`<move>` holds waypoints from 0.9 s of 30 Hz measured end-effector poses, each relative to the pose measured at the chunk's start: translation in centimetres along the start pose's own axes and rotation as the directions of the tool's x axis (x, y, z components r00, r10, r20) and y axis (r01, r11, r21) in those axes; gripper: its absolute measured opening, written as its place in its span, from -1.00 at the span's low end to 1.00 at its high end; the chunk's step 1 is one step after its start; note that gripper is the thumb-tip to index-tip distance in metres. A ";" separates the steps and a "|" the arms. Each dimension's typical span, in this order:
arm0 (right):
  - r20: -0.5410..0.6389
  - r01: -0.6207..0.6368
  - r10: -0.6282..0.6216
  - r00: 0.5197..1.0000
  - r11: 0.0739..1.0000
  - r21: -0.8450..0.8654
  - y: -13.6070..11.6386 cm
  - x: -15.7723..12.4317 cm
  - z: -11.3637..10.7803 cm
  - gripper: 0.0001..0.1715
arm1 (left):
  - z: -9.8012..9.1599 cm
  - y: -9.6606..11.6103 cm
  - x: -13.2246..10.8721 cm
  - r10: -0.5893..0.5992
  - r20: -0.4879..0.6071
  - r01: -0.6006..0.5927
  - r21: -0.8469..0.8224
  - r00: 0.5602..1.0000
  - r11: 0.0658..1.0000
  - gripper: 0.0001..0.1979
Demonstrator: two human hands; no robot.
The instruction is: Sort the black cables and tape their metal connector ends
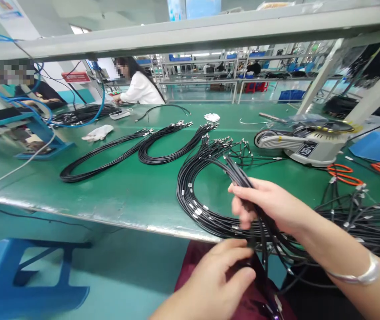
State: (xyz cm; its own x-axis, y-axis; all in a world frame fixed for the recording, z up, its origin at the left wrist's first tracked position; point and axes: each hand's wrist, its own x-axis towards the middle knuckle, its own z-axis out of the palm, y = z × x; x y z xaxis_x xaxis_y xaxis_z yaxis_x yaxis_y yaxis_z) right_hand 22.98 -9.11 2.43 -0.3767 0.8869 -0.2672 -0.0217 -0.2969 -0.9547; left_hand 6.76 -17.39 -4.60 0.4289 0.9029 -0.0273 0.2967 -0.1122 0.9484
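The bundle of slim, black, rubber-looking cables (238,171) is in front of and to the left of the cream-and-grey plastic bench machine with a rounded arm (313,142), on the person's side of it. The right hand (266,200) is closed around this bundle, thumb along the top and fingers curled beneath. The left hand (216,280), farther in front of the machine and lower, has bent fingers with the thumb apart; dark, blurred strands lie by its fingertips, and I cannot tell whether it grips them. The bundle looks light to moderate in weight, springy rather than limp, with smooth sheaths that may slide over one another, so a full-fist hold near the gathered end seems soundest; any end fittings are probably the part to spare from pulling. Its long axis slants: the short gathered end points away from the person and leftward, across the machine's left front, while the longer part runs back through the fist toward the person and droops. The curved pile of black cables with small white tags (221,224) lies left-front of the machine, on the green, smooth-topped table (123,200).
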 end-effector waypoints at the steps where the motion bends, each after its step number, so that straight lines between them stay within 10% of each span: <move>1: -0.012 0.017 -0.017 1.000 1.000 0.020 -0.2 -0.1 -0.3 -0.74 | -1.4 -0.1 0.0 -0.011 -0.035 0.014 0.074 0.999 0.997 -0.77; 4: -0.041 0.066 -0.063 0.997 0.996 0.066 -1.1 -0.3 -1.0 -0.74 | -6.3 -0.7 1.0 -0.077 -0.459 0.210 0.247 0.885 0.946 -0.72; 6: -0.022 0.049 -0.048 0.999 0.997 0.057 -1.6 -0.2 -1.2 -0.74 | -8.9 -1.2 2.4 -0.109 -0.554 0.340 0.332 0.825 0.880 -0.67; 15: -0.001 0.021 -0.021 1.000 1.000 0.016 -0.9 -0.8 -1.4 -0.81 | -10.0 -2.8 5.2 -0.383 -0.354 0.492 0.303 0.853 0.816 -0.62; 21: -0.004 -0.016 0.016 1.000 1.000 0.003 -2.1 -1.4 -1.6 -0.84 | -10.4 -1.7 4.9 -0.401 -0.164 0.318 -0.377 0.901 0.870 -0.70; 27: -0.003 -0.031 0.031 1.000 1.000 -0.001 -1.9 -1.6 -1.6 -0.81 | -9.4 -1.4 5.1 -0.380 -0.175 0.204 -0.608 0.908 0.767 -0.76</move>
State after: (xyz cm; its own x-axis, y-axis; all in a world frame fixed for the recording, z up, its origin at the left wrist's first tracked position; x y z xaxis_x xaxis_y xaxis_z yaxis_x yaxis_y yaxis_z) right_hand 25.08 -9.45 4.46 -0.3746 0.8783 -0.2972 -0.0088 -0.3239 -0.9461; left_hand 0.56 -8.73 -3.11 0.1280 0.9353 -0.3300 -0.2037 0.3504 0.9142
